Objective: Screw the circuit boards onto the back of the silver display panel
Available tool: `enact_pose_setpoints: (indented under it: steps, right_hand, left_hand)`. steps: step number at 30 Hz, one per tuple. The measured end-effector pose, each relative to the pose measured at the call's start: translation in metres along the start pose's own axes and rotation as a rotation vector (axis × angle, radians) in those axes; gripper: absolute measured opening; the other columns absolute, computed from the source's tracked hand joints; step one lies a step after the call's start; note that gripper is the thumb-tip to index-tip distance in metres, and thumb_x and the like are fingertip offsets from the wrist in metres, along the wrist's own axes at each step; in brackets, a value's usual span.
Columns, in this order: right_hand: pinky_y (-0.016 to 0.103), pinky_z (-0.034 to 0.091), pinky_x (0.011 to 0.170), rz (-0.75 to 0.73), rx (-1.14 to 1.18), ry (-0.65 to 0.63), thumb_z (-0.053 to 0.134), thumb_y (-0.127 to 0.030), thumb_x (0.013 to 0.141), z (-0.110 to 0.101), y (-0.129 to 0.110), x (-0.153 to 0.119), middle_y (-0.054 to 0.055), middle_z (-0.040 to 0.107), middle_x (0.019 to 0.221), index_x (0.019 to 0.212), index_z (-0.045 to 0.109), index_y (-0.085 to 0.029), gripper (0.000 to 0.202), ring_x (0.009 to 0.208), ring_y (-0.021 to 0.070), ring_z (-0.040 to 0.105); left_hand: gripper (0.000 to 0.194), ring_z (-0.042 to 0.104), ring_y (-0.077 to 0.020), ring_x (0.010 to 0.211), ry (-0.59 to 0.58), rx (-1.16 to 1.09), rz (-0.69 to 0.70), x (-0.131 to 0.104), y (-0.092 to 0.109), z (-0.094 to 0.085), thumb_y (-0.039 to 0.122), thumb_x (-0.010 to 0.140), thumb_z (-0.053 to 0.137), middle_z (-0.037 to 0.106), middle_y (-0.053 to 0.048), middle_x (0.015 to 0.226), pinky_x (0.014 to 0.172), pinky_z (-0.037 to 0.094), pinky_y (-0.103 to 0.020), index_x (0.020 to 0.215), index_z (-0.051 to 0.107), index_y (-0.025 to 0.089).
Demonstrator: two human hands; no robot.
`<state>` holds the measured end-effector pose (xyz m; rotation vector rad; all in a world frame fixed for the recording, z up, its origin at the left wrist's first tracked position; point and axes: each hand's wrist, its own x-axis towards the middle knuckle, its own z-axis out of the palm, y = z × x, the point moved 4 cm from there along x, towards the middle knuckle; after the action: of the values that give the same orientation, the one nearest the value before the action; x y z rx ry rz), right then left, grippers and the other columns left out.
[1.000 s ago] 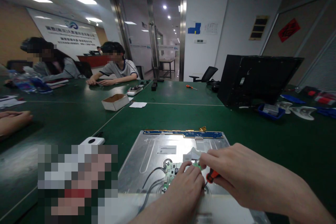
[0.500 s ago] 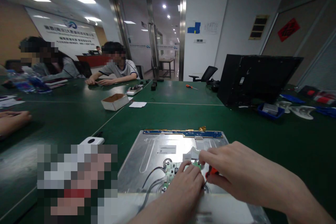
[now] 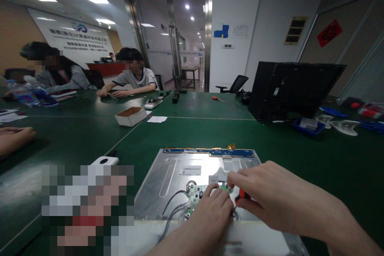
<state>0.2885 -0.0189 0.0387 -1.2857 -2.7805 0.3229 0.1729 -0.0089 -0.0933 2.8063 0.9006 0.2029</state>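
A silver metal display panel point(image 3: 177, 176) lies on the green table, with a blue circuit strip point(image 3: 216, 152) along its far edge. On its middle sits a green circuit board point(image 3: 195, 197) with dark cables point(image 3: 172, 204) running off its left side. My left hand point(image 3: 214, 208) rests over the board, fingers bent together; what its fingertips hold, if anything, is hidden. At the board's right, my right hand point(image 3: 252, 188) grips a red and black screwdriver point(image 3: 242, 195), its shaft pointing down beside my left fingers.
A white open box point(image 3: 131, 117) and paper point(image 3: 157, 119) lie beyond the panel. A large black monitor casing point(image 3: 294, 92) and a blue tray point(image 3: 309, 126) stand at right. Another screwdriver point(image 3: 218, 99) lies farther back. Two people sit across at left; another person's hand point(image 3: 16, 140) is at the left edge.
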Motion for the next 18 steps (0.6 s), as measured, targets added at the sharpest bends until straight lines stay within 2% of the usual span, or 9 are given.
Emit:
enact_pose_setpoints:
  steps: [18]
  right_hand:
    - [0.027,0.031,0.052,0.010,-0.014,-0.011,0.056,-0.019,0.087,0.0000,-0.0006,0.0023,-0.001,0.067,0.084,0.097,0.057,-0.023,0.010,0.066,0.0161,0.059]
  left_hand:
    - [0.023,0.051,-0.0264,0.116,0.047,-0.012,0.031,0.0002,-0.0044,0.0071,0.022,0.093,0.047,0.060,-0.010,0.116,0.109,0.025,-0.046,0.114,0.053,0.018]
